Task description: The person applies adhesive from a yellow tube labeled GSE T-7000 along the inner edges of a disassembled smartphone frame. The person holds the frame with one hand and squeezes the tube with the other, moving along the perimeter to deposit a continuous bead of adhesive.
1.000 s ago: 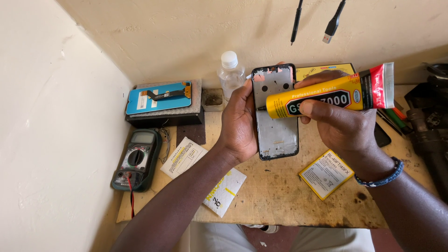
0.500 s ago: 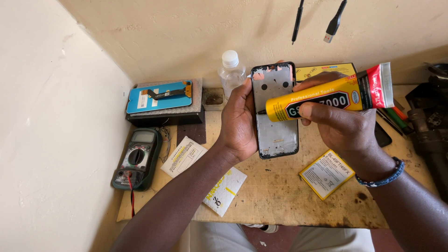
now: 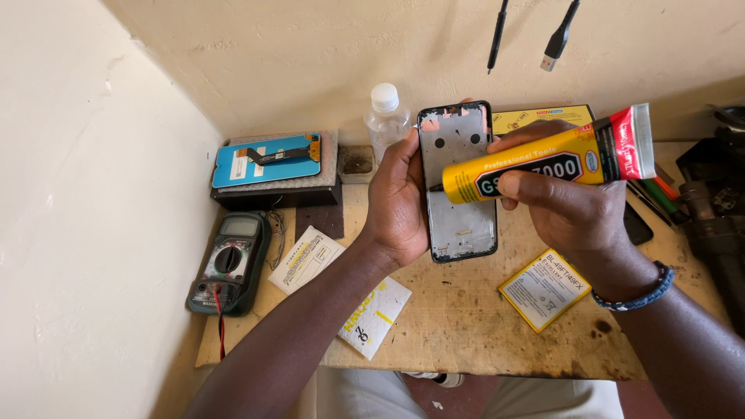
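Wooden bench (image 3: pixel 466 341): left hand (image 3: pixel 400 198) grips phone frame (image 3: pixel 459 186); right hand (image 3: pixel 570 206) fingers pinch glue tube (image 3: pixel 543 164), nozzle seemingly touching frame.

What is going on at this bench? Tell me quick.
A person holds a bare phone frame upright in the left hand and a yellow glue tube in the right hand, its tip at the frame's left edge. On the wooden table lie a multimeter, a yellow battery, a blue phone screen and a plastic bottle.
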